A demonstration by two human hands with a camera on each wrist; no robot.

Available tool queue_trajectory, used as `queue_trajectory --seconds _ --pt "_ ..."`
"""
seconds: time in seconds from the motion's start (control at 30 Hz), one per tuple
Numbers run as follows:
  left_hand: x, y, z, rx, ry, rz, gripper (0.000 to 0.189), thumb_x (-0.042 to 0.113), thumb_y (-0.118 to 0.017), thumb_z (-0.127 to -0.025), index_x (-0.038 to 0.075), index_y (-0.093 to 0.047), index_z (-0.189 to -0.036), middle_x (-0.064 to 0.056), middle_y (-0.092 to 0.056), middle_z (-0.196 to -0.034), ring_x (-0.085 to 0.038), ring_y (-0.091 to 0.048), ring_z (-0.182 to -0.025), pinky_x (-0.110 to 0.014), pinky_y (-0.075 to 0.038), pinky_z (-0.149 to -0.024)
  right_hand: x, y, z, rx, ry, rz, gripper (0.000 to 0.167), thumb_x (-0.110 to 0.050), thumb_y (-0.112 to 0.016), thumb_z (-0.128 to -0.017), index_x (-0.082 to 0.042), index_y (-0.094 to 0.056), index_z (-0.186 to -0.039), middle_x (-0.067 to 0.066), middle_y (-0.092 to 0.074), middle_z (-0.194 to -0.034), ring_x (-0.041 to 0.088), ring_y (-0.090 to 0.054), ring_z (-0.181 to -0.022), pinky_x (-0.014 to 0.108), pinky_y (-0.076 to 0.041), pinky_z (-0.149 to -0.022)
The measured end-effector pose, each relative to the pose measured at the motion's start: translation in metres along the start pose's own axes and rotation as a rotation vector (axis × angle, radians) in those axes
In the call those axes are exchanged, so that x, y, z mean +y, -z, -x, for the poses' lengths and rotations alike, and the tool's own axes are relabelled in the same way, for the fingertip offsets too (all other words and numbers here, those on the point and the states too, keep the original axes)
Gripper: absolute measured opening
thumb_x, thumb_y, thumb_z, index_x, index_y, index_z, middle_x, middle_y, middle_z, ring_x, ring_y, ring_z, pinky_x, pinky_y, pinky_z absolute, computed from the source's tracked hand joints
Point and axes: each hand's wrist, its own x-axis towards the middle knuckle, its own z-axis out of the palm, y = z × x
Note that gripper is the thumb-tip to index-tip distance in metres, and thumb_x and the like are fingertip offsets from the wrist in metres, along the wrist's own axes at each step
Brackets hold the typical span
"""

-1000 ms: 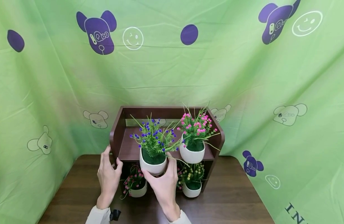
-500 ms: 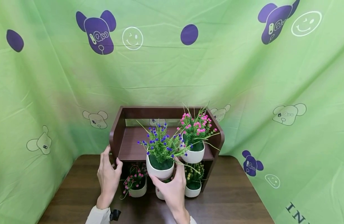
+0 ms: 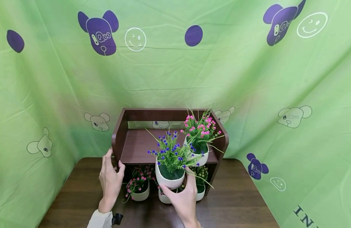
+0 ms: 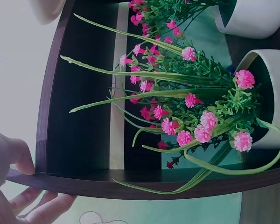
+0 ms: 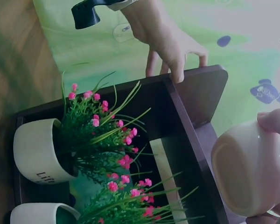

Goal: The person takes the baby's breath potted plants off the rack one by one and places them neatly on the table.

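My right hand (image 3: 182,199) grips a white flowerpot (image 3: 171,183) of blue flowers, thumb and fingers on opposite sides. This potted plant is raised in front of the upper board of a dark brown two-tier shelf (image 3: 139,144). In the right wrist view the underside of the held pot (image 5: 238,175) shows. My left hand (image 3: 110,182) holds the shelf's left side panel; in the left wrist view thumb (image 4: 21,156) and fingers (image 4: 51,207) lie on either side of the panel's edge. A pink-flowered pot (image 3: 202,159) stands on the upper right, partly covered by the blue flowers.
Below, three white pots stand in the lower tier: a pink-flowered pot (image 3: 141,195) on the left, one (image 3: 165,199) in the middle and a yellow-flowered pot (image 3: 201,193) on the right. The wooden table (image 3: 235,196) carries the shelf. Green printed cloth (image 3: 164,72) hangs behind and beside it.
My right hand has carried the blue-flowered pot to the right and slightly lower, uncovering the middle lower pot and overlapping the upper pink one. The left hand stays on the panel.
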Motion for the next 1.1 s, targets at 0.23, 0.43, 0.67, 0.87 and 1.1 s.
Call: queue_trajectory --seconds 0.23,0.43,0.67,0.87,1.1 --pt "0.000 0.001 -0.001 0.005 0.003 -0.007 0.064 -0.009 -0.066 -0.085 0.007 -0.052 -0.145 -0.022 -0.065 -0.116 -0.042 -0.066 -0.074 -0.056 -0.057 -0.058 0.004 0.008 0.004 0.002 -0.027 -0.074 0.091 -0.012 -0.104 -0.060 0.001 -0.057 -0.137 0.011 -0.061 -0.132 0.013 -0.057 -0.122 0.014 -0.049 -0.097" --pt "-0.001 0.001 -0.001 0.004 0.009 -0.006 0.064 -0.009 -0.066 -0.085 0.007 -0.052 -0.146 -0.022 -0.064 -0.116 -0.044 -0.068 -0.077 -0.056 -0.058 -0.058 0.007 0.016 0.008 0.004 -0.136 -0.148 0.090 -0.001 -0.102 -0.059 0.005 -0.055 -0.136 0.012 -0.058 -0.132 0.012 -0.060 -0.117 0.018 -0.055 -0.089" --pt "-0.001 0.000 0.000 -0.001 -0.002 -0.007 0.065 -0.010 -0.067 -0.085 0.006 -0.052 -0.146 -0.023 -0.064 -0.114 -0.044 -0.067 -0.074 -0.055 -0.059 -0.057 0.021 0.030 0.018 0.063 -0.039 0.004 0.088 0.002 -0.102 -0.050 0.009 -0.058 -0.126 0.012 -0.061 -0.122 0.002 -0.060 -0.113 0.011 -0.050 -0.092" --pt "-0.001 0.000 -0.001 0.004 -0.004 -0.003 0.065 -0.010 -0.066 -0.084 0.007 -0.052 -0.145 -0.022 -0.064 -0.113 -0.043 -0.067 -0.073 -0.055 -0.060 -0.057 0.030 0.040 0.022 0.099 -0.007 0.062 0.091 0.001 -0.102 -0.046 0.008 -0.057 -0.125 0.004 -0.060 -0.120 -0.004 -0.055 -0.113 0.008 -0.047 -0.091" --pt "-0.002 0.000 -0.001 0.000 -0.001 -0.007 0.065 -0.009 -0.067 -0.084 0.007 -0.052 -0.145 -0.022 -0.064 -0.113 -0.042 -0.066 -0.071 -0.055 -0.059 -0.057 0.038 0.052 0.025 0.118 0.018 0.061 0.095 0.004 -0.101 -0.043 0.010 -0.058 -0.127 -0.010 -0.056 -0.124 -0.008 -0.055 -0.114 0.007 -0.047 -0.092"
